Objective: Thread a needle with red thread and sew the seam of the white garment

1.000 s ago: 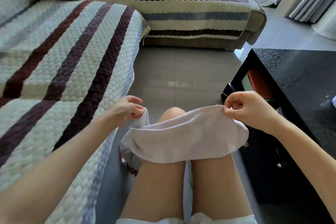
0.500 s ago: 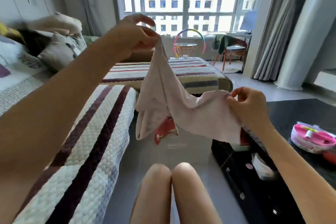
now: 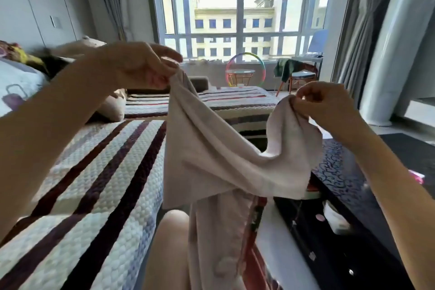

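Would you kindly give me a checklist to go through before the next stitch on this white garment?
1. Left hand grips the white garment: ok.
2. Right hand pinches its other edge: ok.
3. Needle in either hand: cannot tell, none visible.
4. Red thread through the needle: cannot tell.
5. Garment taut between the hands: not ok, it sags in the air.

Motion blur smears the left grip, its fingertips buried in the white garment. Whether the right grip pinches a needle with the cloth is too small to tell. The garment's hanging end runs off the bottom edge and covers part of the bench; the right forearm hides most of a pink thing
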